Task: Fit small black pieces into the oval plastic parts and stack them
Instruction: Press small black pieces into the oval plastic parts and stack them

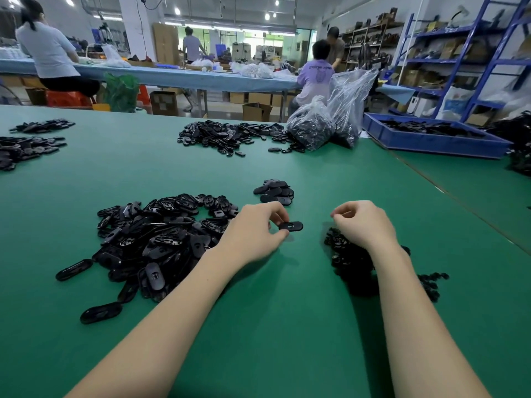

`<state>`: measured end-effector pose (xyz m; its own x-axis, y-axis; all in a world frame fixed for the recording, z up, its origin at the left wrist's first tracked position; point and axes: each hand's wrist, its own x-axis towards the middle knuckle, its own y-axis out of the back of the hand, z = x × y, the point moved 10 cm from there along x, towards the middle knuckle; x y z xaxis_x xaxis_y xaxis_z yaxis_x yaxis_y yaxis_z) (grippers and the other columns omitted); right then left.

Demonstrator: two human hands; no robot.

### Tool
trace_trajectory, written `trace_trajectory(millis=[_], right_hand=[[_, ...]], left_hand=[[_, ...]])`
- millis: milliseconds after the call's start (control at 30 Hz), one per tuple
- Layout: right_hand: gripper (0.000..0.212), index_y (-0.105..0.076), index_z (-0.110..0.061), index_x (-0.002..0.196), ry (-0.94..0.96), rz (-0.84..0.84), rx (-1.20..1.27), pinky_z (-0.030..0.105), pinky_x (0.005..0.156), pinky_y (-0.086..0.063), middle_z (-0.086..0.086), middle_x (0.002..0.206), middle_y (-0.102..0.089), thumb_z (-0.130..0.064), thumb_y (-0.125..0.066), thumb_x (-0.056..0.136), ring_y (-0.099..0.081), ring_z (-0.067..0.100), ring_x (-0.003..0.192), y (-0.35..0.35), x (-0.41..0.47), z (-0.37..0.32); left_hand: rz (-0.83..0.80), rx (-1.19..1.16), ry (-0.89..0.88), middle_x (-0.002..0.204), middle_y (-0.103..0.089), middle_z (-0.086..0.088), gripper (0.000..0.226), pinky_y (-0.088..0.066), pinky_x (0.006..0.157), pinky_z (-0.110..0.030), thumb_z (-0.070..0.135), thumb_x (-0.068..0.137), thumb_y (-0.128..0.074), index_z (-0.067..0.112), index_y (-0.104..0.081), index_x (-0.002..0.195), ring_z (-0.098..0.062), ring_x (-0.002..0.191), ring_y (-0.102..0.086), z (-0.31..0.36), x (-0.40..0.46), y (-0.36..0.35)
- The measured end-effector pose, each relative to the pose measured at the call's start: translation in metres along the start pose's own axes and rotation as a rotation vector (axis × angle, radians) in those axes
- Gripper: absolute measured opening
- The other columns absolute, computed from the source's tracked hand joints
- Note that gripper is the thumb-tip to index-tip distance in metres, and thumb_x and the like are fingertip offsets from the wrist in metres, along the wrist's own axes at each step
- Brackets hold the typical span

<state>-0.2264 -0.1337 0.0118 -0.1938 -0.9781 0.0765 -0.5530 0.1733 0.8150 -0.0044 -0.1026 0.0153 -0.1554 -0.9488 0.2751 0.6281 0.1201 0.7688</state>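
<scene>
Fingers and thumb of our left hand (pixel 258 229) pinch one oval plastic part (pixel 290 226) by its left end, holding it flat just above the green desk (pixel 287 326). Our right hand (pixel 363 222) sits just right of it, fingers curled in toward the thumb as if pinching a small black piece, though we cannot make out anything between the fingertips, so we cannot tell whether it holds one. Under and behind that wrist lies the heap of small black pieces (pixel 344 254), partly covered by the forearm. Left of our left hand spreads the big loose pile of oval parts (pixel 155 237), and just beyond the held part sits the small stack of finished ovals (pixel 274 191). Further off are another pile (pixel 230 136), two plastic bags (pixel 330 122) and a blue tray (pixel 431 139) on the right. We judge the risk to be the thin pinch: pressing a piece in could tip the oval out of our fingers, or the piece could slip and vanish among black parts. Black on black hides the oval's slot detail, and we cannot tell whether this one is already fitted.
</scene>
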Motion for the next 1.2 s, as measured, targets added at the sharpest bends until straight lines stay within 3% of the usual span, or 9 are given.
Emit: trace_trajectory(millis=[233,400,767,1033,1100,1200], right_hand=[[0.015,-0.076,-0.042,0.091,-0.013,-0.158,-0.153,0.029,0.083,-0.051,-0.016,0.103,-0.073,-0.030,-0.067,0.085,-0.065,0.016,0.103,-0.009,-0.004,0.004],[0.012,-0.076,-0.040,0.093,-0.026,-0.041,-0.157,0.029,0.083,-0.051,-0.013,0.105,-0.074,-0.034,-0.069,0.085,-0.066,0.019,0.103,-0.004,-0.005,0.002],[0.009,-0.075,-0.033,0.092,-0.059,-0.024,-0.203,0.028,0.072,-0.043,-0.005,0.103,-0.073,-0.030,-0.068,0.088,-0.063,0.023,0.094,-0.013,-0.004,0.005],[0.006,-0.075,-0.033,0.089,-0.077,-0.023,-0.181,0.028,0.073,-0.045,-0.004,0.104,-0.074,-0.030,-0.071,0.086,-0.065,0.024,0.098,-0.012,-0.002,0.008],[0.009,-0.076,-0.033,0.090,-0.079,-0.017,-0.177,0.027,0.072,-0.044,-0.004,0.105,-0.074,-0.028,-0.069,0.087,-0.065,0.024,0.097,-0.012,-0.002,0.008],[0.010,-0.076,-0.033,0.090,-0.086,-0.005,-0.160,0.027,0.070,-0.044,-0.005,0.103,-0.074,-0.027,-0.069,0.087,-0.065,0.024,0.096,-0.012,-0.003,0.009]], left_hand=[[-0.007,0.016,0.016,0.095,-0.067,0.021,0.014,-0.053,0.088,-0.037,0.032,0.086,-0.072,0.035,-0.063,0.097,-0.009,0.088,-0.061,-0.003,0.000,0.000],[-0.002,0.018,0.025,0.094,-0.066,0.021,0.014,-0.053,0.088,-0.037,0.032,0.086,-0.072,0.035,-0.063,0.098,-0.009,0.088,-0.061,-0.004,-0.001,0.002],[0.004,0.023,0.013,0.090,-0.065,0.023,0.015,-0.053,0.087,-0.037,0.032,0.086,-0.072,0.036,-0.062,0.096,-0.010,0.088,-0.061,-0.002,-0.002,0.005],[0.004,0.017,0.003,0.086,-0.062,0.020,0.017,-0.054,0.083,-0.036,0.027,0.084,-0.071,0.033,-0.060,0.095,-0.012,0.081,-0.061,0.002,-0.004,0.005],[0.001,-0.025,0.008,0.085,-0.061,0.016,0.022,-0.053,0.083,-0.032,0.021,0.084,-0.070,0.031,-0.062,0.102,-0.013,0.077,-0.062,0.002,-0.004,0.004],[-0.008,-0.081,0.030,0.083,-0.063,0.012,0.024,-0.045,0.075,-0.013,0.016,0.086,-0.069,0.029,-0.069,0.106,-0.010,0.070,-0.061,0.002,-0.004,0.002]])
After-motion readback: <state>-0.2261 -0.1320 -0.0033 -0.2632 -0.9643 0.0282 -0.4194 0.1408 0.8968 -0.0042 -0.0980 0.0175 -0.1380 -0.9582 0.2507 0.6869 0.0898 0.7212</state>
